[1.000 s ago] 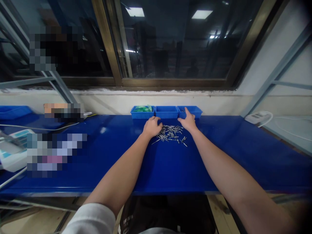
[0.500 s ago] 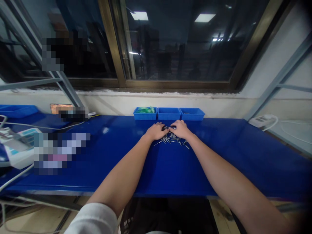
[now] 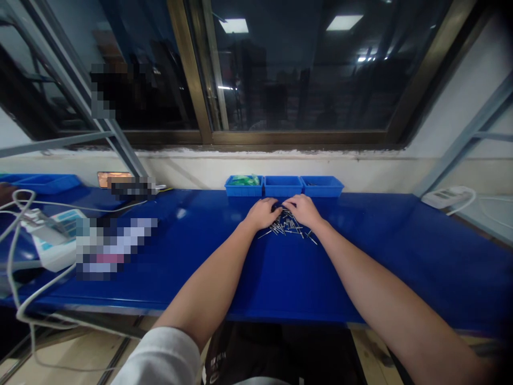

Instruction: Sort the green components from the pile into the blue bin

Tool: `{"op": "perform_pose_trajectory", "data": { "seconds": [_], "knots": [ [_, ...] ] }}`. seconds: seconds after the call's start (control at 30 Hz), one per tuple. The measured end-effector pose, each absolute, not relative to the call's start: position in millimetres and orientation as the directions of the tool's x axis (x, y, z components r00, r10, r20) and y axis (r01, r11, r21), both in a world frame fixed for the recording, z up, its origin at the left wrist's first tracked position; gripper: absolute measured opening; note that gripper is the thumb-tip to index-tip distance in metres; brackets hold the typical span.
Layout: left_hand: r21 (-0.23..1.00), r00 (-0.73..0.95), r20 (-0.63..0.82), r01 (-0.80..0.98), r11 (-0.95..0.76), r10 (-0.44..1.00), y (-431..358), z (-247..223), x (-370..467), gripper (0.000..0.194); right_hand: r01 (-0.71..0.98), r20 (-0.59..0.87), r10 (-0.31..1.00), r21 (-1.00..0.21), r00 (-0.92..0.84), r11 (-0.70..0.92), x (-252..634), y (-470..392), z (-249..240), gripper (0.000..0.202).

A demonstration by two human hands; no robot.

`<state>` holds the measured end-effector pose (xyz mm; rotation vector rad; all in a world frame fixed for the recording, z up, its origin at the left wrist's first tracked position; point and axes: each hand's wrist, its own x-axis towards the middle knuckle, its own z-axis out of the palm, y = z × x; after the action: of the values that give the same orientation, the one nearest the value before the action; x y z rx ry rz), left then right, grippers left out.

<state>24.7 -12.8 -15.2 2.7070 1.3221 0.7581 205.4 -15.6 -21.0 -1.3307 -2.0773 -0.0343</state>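
Note:
A loose pile of thin metal pins [image 3: 289, 224] lies on the blue table [image 3: 288, 283], in front of the blue trays. At the pile's left edge rests my left hand [image 3: 262, 213], its fingers curved over the pins. My right hand [image 3: 301, 208] is at the pile's upper right, fingers bent toward the left hand, with a small gap between the two. Whether either hand pinches a pin is too small to tell.
Three small blue trays stand by the wall: a left one [image 3: 233, 191] with green packets, a middle one [image 3: 282, 186] and a right one [image 3: 323, 186] with small dark pieces. At left are a white device [image 3: 60, 251], cables and a phone [image 3: 114, 180].
The view has shifted slightly, so the scene sits further right. My hands have drawn a little apart at the fingertips, and more pins show between them. At the far left edge, part of another hand has appeared.

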Motion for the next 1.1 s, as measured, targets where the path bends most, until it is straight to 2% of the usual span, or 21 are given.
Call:
{"op": "perform_pose_trajectory", "data": {
  "seconds": [0.1,0.2,0.37,0.47,0.83,1.1],
  "knots": [
    [0.223,0.539,0.486,0.684,-0.694,0.688,-13.6,-12.1,26.7,0.027,0.8,0.565,0.785,-0.333,-0.255,0.5,204.7,-15.5,-17.0,0.037],
    [0.199,0.546,0.52,0.67,-0.715,0.656,-12.8,-10.8,26.6,0.025,0.77,0.56,0.79,-0.378,-0.251,0.513,202.8,-17.7,-14.1,0.041],
    [0.182,0.52,0.537,0.698,-0.693,0.664,-11.9,-10.1,23.5,0.025,0.56,0.574,0.814,-0.647,-0.088,0.517,199.6,-22.7,-11.1,0.025],
    [0.191,0.501,0.524,0.719,-0.668,0.689,-13.4,-8.9,23.3,0.026,0.447,0.556,0.829,-0.726,-0.065,0.522,199.9,-24.7,-8.1,0.023],
    [0.199,0.483,0.537,0.724,-0.66,0.692,-13.3,-10.2,24.9,0.026,0.299,0.498,0.866,-0.82,-0.049,0.489,205.1,-23.9,-6.6,0.023],
    [0.257,0.464,0.527,0.711,-0.654,0.712,-13.1,-12.6,23.9,0.029,0.338,0.495,0.867,-0.806,-0.064,0.485,206.8,-23.4,-5.2,0.018]
  ]
}}
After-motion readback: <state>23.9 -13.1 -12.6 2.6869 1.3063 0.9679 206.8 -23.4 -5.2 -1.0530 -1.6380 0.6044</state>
